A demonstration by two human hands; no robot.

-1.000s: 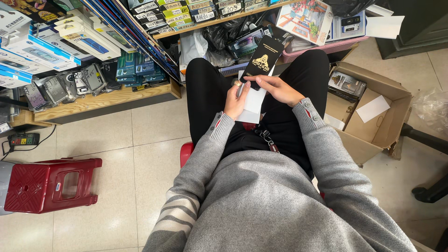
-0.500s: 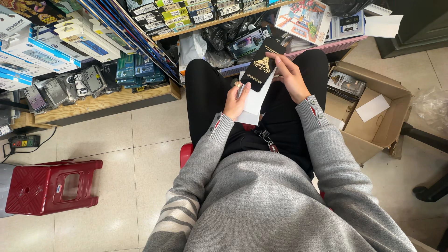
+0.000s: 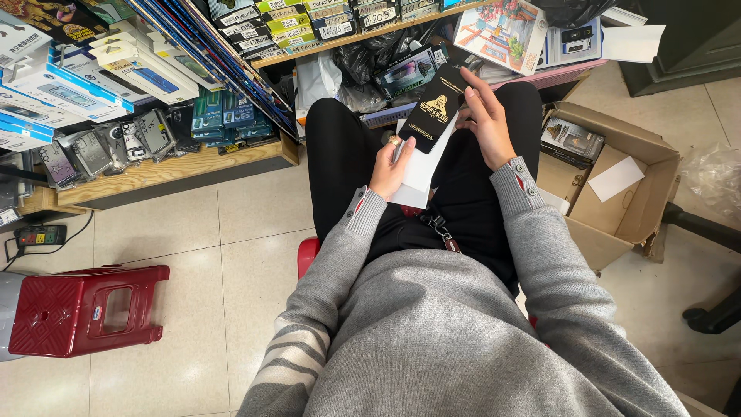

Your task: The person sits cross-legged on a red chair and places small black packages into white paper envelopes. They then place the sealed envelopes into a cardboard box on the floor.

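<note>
I sit on a red stool, in black trousers and a grey sweater. My left hand [image 3: 392,168] holds a stack of flat white sleeves [image 3: 423,171] above my lap. My right hand [image 3: 486,116] grips a flat black packet with a gold emblem [image 3: 434,110], lifted up and away from the white stack, its lower end still near the left thumb. Both hands are over my thighs, close to a low shelf full of small boxes.
A wooden shelf [image 3: 162,174] with phone-accessory boxes runs along the left and top. An open cardboard box [image 3: 617,193] stands at my right. A red plastic stool [image 3: 85,309] and a power strip [image 3: 38,234] lie on the tiled floor at left.
My right hand has drawn the black packet up and to the right, out from the white stack in my left hand.
</note>
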